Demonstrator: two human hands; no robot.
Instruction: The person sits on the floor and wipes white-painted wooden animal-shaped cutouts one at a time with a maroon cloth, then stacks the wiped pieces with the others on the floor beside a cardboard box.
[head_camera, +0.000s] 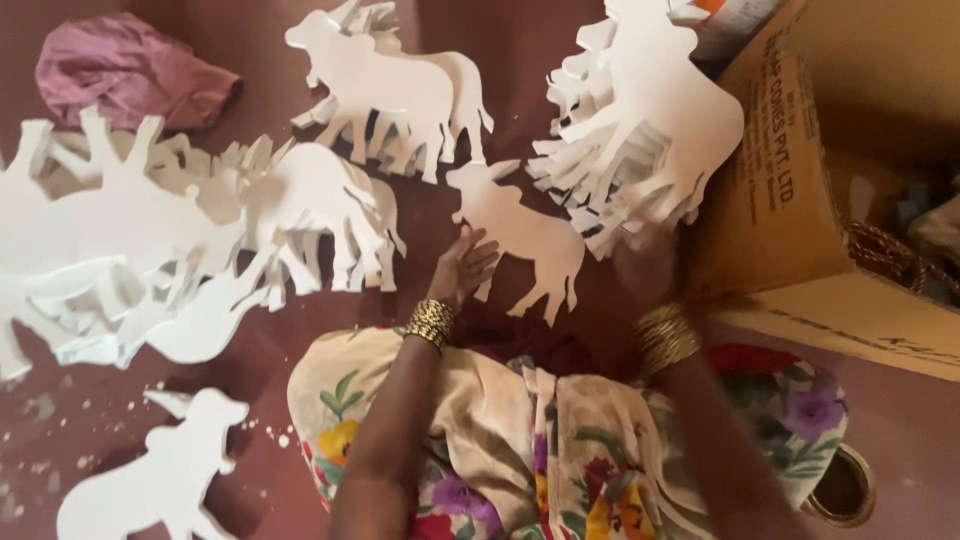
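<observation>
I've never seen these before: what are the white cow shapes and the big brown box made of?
The white cow cutout by the left hand looks like matte foam or thick board: its cut edge shows thickness and crumbs lie around. The brown box looks like plain cardboard, dull with folded flaps.

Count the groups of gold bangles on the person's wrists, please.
2: one stack of gold bangles on the left wrist, another stack on the right wrist, blurred. Single bangles cannot be counted.

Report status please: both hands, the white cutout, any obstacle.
Left hand open, fingertips on single cow cutout. Right hand blurred, at cutout stack. Cardboard box close beside.
</observation>
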